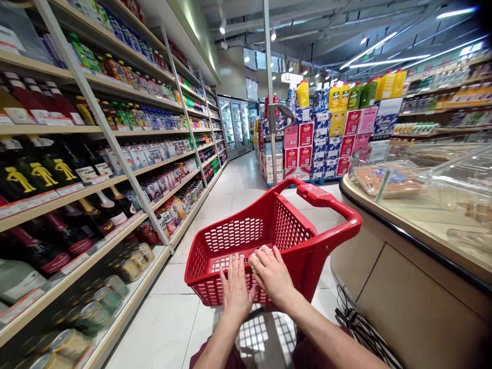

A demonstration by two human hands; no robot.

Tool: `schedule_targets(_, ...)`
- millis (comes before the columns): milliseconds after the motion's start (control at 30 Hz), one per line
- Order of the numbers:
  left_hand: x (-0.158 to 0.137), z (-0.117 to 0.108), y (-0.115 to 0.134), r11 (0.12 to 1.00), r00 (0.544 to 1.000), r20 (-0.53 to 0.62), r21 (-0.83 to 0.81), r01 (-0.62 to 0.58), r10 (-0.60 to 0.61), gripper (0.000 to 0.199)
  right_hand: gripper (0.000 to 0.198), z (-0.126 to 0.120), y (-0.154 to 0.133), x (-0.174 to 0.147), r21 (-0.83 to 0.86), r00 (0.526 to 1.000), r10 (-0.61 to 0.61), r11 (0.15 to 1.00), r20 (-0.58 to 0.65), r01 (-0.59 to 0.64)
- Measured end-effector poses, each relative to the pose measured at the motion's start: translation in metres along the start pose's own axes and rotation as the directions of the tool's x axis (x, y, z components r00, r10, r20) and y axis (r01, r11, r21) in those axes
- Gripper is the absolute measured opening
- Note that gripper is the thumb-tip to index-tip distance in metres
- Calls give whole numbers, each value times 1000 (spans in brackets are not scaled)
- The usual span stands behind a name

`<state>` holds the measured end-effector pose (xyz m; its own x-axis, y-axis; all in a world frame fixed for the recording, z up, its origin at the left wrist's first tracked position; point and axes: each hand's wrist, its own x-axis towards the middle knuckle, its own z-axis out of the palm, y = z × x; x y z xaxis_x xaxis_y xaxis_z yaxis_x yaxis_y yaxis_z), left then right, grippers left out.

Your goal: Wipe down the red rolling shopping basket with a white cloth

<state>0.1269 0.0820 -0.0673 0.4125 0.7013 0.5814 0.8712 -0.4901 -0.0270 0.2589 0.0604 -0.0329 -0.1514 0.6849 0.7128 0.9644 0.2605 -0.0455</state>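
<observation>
A red plastic shopping cart (238, 230) with a perforated basket stands sideways in front of me. My left hand (235, 289) lies on the near rim of the basket, its fingers stretched out and holding nothing. Just right of it, my right hand (273, 274) presses a crumpled white cloth (253, 261) onto the same rim. Most of the cloth is hidden beneath the fingers; whether it is fabric or paper I cannot tell. The cart's thick red handle (330, 200) rises to the right.
Shelves of bottles and cans (126, 177) line the left. A curved display counter (403, 241) stands close on the right, with dark cables (355, 323) at its foot. Beyond the cart are a metal pole (273, 154) and stacked drink boxes (321, 141). White floor tiles (169, 318) run along the aisle.
</observation>
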Motion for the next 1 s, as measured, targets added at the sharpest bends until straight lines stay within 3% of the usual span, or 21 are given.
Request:
schedule_targets(133, -2, 1, -2, 999, 999, 14, 34, 30, -30, 61, 21, -17, 29, -4, -47, 999, -33, 998, -35, 32)
schedule_targets(233, 0, -1, 5, 999, 999, 23, 16, 39, -39, 59, 24, -46, 70, -11, -110, 990, 63, 991, -123, -77)
schedule_targets(300, 1, -4, 8, 998, 997, 36, -2, 66, -66, 57, 26, -56, 83, -11, -158, 974, 131, 974, -186, -161)
schedule_targets(367, 1, -5, 8, 996, 995, 54, -17, 89, -88, 56, 26, -51, 76, -8, -162, 974, 121, 975, -191, -153)
schedule_targets(467, 0, -7, 4, 997, 995, 70, -19, 70, -68, 56, 26, -34, 52, -1, -107, 995, -24, 994, -98, 14)
schedule_targets(533, -1, -7, 2, 999, 997, 64, -10, 44, -43, 57, 26, -35, 56, 1, -106, 997, -50, 993, -54, 44)
schedule_targets(633, -1, -7, 3, 999, 998, 50, -6, 46, -46, 57, 27, -62, 104, -4, -214, 993, 74, 972, -93, -93)
schedule_targets(700, -1, -7, 5, 998, 997, 51, -13, 61, -60, 57, 29, -83, 140, -8, -303, 959, 167, 924, -228, -232)
schedule_targets(767, -1, -6, 7, 997, 996, 55, -18, 70, -69, 57, 32, -92, 154, -10, -328, 919, 223, 885, -325, -330)
schedule_targets(833, 0, -6, 7, 997, 995, 58, -14, 76, -75, 57, 31, -86, 143, -10, -324, 947, 175, 909, -269, -260)
schedule_targets(933, 0, -6, 4, 998, 996, 55, -4, 66, -66, 57, 30, -73, 118, -9, -275, 998, -8, 961, -65, -10)
schedule_targets(1000, 0, -7, 3, 999, 997, 57, -3, 49, -49, 57, 30, -76, 124, -8, -270, 998, -8, 963, -55, -7)
